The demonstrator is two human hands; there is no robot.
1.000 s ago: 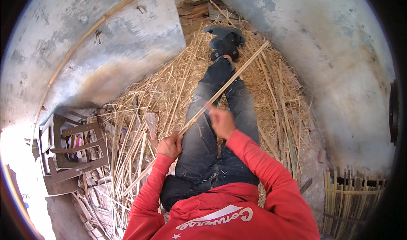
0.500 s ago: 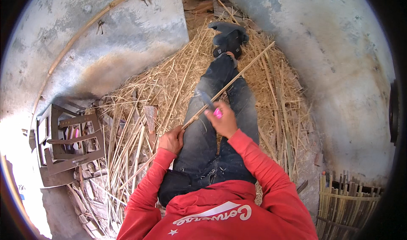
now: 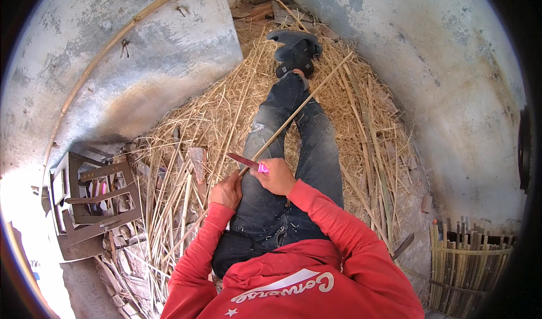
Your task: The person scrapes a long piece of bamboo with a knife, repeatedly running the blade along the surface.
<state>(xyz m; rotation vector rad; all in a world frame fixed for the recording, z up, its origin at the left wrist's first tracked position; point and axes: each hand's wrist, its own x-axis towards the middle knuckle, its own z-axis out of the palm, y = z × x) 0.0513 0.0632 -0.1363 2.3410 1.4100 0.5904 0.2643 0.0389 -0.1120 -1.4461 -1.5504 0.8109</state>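
Observation:
A long, thin bamboo strip (image 3: 302, 104) slants across my thighs, its far end up and to the right near my shoes. Near its lower part my left hand (image 3: 226, 190) is closed around it, resting against my left thigh. Just to the right, my right hand (image 3: 275, 177) grips a knife (image 3: 244, 160) by its pink handle. The dark blade points left and crosses over the strip just above my left hand. Whether its edge touches the strip I cannot tell.
Straw-like shavings (image 3: 220, 102) cover the floor around my outstretched legs. Many split strips (image 3: 169, 206) lie at my left, beside a wooden frame (image 3: 104, 198). A slatted bamboo basket (image 3: 468, 262) stands at the lower right. Stained walls (image 3: 429, 93) rise on both sides.
My right hand with the knife has moved down and left along the strip, close to my left hand. The blade now points left rather than up. The whole view has shifted slightly.

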